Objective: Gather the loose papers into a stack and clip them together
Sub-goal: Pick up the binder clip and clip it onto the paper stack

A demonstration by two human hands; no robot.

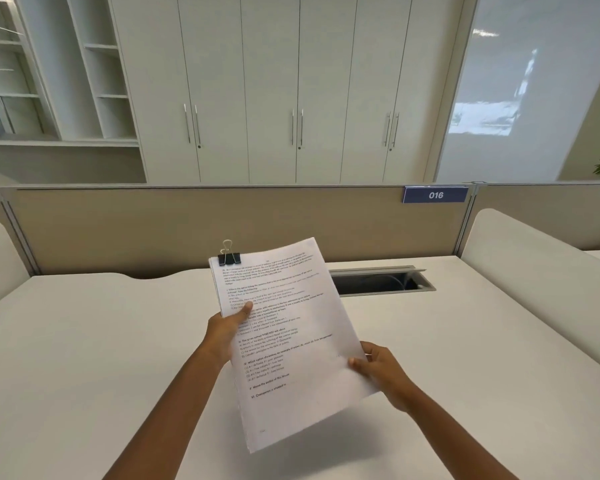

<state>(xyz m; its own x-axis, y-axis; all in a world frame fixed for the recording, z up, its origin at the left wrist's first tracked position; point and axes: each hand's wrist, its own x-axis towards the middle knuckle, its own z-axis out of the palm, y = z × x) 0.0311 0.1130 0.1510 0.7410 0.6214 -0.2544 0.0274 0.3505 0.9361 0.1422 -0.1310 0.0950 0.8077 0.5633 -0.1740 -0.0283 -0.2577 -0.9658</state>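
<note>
The paper stack [291, 341] was held up off the white counter [84, 341], printed side facing the camera and tilted a bit. A black binder clip [228, 258] was clamped on the stack's top left corner, wire handle sticking up. The left hand [227, 327] had its grip closed on the stack's left edge, thumb on the front page. The right hand [378, 367] pinched the stack's lower right edge, grip closed too. Behind the stack sat an open cable tray [378, 280], and further back a divider panel with a "016" tag [435, 195].
</note>
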